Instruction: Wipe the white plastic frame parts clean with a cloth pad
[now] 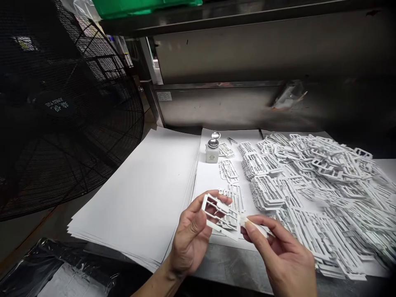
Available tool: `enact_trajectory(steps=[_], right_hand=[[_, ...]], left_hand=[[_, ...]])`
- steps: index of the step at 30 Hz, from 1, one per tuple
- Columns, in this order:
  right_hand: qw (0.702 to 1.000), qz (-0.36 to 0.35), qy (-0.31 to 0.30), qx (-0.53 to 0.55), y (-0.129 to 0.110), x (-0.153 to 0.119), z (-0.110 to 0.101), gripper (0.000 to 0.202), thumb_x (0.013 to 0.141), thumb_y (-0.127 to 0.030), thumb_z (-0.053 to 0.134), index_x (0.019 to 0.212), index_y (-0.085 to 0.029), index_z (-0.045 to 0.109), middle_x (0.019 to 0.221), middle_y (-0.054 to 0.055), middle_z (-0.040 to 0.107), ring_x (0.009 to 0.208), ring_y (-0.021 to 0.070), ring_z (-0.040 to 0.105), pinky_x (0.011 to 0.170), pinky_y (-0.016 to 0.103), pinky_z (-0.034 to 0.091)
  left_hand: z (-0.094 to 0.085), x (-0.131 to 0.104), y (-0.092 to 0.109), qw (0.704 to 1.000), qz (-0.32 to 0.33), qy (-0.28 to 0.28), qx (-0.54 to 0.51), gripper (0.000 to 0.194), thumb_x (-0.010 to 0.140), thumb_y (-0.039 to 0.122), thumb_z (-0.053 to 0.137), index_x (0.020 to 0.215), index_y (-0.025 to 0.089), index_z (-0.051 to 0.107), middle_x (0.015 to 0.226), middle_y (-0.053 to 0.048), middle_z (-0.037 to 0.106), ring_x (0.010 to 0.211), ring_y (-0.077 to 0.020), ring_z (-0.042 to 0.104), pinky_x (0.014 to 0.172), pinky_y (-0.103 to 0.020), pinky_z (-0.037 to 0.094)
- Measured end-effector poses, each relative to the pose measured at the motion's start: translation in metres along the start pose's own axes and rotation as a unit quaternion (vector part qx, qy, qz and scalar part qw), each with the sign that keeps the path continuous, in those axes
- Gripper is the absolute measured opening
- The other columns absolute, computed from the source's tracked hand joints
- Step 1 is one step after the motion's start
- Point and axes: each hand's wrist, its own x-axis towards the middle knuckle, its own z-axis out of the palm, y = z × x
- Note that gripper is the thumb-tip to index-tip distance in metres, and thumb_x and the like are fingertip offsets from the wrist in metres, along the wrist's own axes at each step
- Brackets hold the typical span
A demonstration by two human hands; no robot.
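My left hand [192, 235] is closed on a white slotted plastic frame [221, 216], thumb on its near side and fingers behind it. The frame is held tilted above the front of the table. My right hand [278, 251] pinches a small white wad [244, 222], perhaps cloth or tissue, against the frame's right end; part of the wad is hidden by the fingers. Just behind the held frame, more white frames [238, 196] lie on the paper. Neat stacks of the same frames [267, 192] stand to the right of my hands.
A large heap of white frames [334, 161] covers the right side. A white dispenser bottle [212, 152] with its metal lid raised stands behind, near tweezers [232, 140]. White paper sheets [139, 185] lie left. A big black fan [62, 107] is at far left, a green bin [145, 6] above.
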Motion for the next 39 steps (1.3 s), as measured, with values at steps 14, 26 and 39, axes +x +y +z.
enact_trajectory(steps=[14, 26, 39], right_hand=[[0.994, -0.032, 0.028, -0.099, 0.022, -0.009, -0.005, 0.036, 0.067, -0.048, 0.072, 0.089, -0.020, 0.068, 0.079, 0.002, 0.067, 0.066, 0.0175, 0.063, 0.062, 0.024, 0.049], [0.947, -0.260, 0.015, -0.187, 0.022, -0.024, 0.026, 0.010, 0.083, -0.026, 0.061, 0.089, -0.020, 0.065, 0.084, 0.003, 0.063, 0.067, 0.0146, 0.056, 0.062, 0.026, 0.044], [0.888, -0.398, -0.046, -0.228, 0.023, -0.022, 0.020, 0.012, 0.083, -0.012, 0.062, 0.094, -0.016, 0.062, 0.087, 0.005, 0.062, 0.078, 0.0147, 0.061, 0.069, 0.025, 0.047]], left_hand=[[-0.007, 0.018, -0.007, 0.983, -0.050, 0.103, -0.146, 0.043, 0.089, 0.042, 0.043, 0.107, 0.008, 0.061, 0.092, -0.009, 0.059, 0.084, -0.0184, 0.057, 0.088, -0.036, 0.042], [-0.007, 0.021, -0.011, 0.977, -0.055, 0.110, -0.177, 0.040, 0.088, 0.041, 0.046, 0.104, 0.008, 0.062, 0.090, -0.009, 0.058, 0.084, -0.0178, 0.056, 0.090, -0.034, 0.041], [-0.012, 0.020, -0.009, 0.977, -0.046, 0.087, -0.188, 0.037, 0.088, 0.037, 0.047, 0.106, 0.008, 0.061, 0.094, -0.010, 0.057, 0.087, -0.0185, 0.055, 0.090, -0.034, 0.039]])
